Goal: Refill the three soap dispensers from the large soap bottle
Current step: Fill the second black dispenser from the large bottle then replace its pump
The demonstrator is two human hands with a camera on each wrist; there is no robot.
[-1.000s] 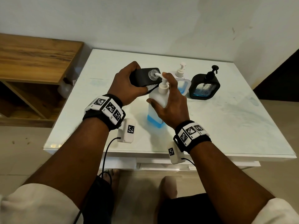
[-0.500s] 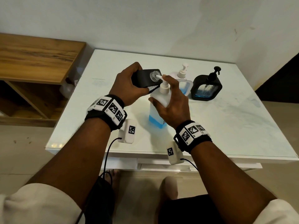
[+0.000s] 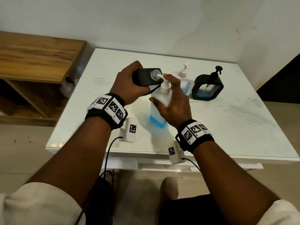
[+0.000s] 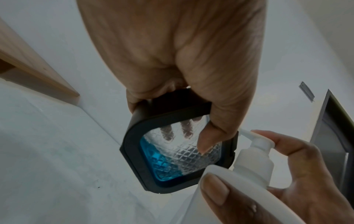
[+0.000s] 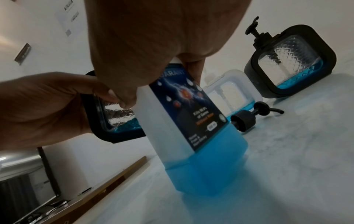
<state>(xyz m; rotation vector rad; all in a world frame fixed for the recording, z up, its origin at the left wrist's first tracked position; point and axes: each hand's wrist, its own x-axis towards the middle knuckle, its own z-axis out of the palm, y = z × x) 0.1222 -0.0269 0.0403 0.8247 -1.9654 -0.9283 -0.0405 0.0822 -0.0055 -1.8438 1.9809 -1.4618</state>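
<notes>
My left hand (image 3: 128, 85) grips a black soap dispenser (image 3: 146, 77) and holds it tilted above the white table (image 3: 235, 127), its open clear neck turned toward the pump spout. A little blue soap lies in its patterned window (image 4: 172, 153). The large white soap bottle (image 3: 159, 109), blue liquid at its bottom, stands on the table. My right hand (image 3: 175, 98) wraps round the bottle's shoulder with a finger on the pump head (image 4: 260, 142). The spout tip sits at the dispenser's neck. A clear dispenser (image 3: 185, 78) and a second black dispenser (image 3: 207, 88) stand behind.
A loose black pump (image 5: 250, 118) lies on the table behind the large bottle (image 5: 193, 128). A wooden shelf unit (image 3: 32, 59) stands left of the table, and a wall runs along the back. Bare tabletop stretches to the right and front.
Both hands keep the same holds. The held dispenser and the bottle stay where they were; only the head view has shifted a little.
</notes>
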